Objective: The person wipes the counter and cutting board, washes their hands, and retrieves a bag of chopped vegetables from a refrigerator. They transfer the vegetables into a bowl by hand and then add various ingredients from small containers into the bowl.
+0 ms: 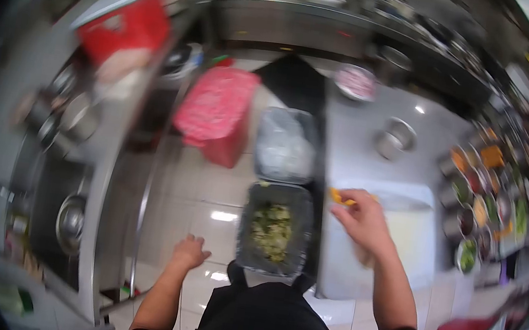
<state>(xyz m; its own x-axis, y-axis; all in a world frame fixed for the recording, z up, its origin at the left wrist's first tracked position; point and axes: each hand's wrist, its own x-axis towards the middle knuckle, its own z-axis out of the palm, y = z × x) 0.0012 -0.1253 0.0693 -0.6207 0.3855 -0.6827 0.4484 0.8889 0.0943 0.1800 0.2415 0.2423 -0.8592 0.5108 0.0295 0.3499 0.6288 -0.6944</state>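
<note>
Pinched between the fingertips of my right hand (364,221) is a small yellow piece (338,196), blurred, its kind not clear. This hand is over the left part of a white cutting board (344,269). Behind it on the board lies a knife with a broad blade (403,202); a bit of yellow shows at the blade's near end, the rest hidden by the hand. My left hand (189,252) hangs low over the floor with fingers apart, holding nothing. Between the hands stands a black-lined bin (246,229) containing green and yellowish vegetable scraps (272,229).
Beyond the scrap bin are a bin with a clear plastic bag (285,148) and a red bin (224,143). The steel counter (361,138) carries a metal pot (395,139), a bowl of pink food (354,82) and several ingredient containers (488,188). A sink counter (98,210) runs along the left.
</note>
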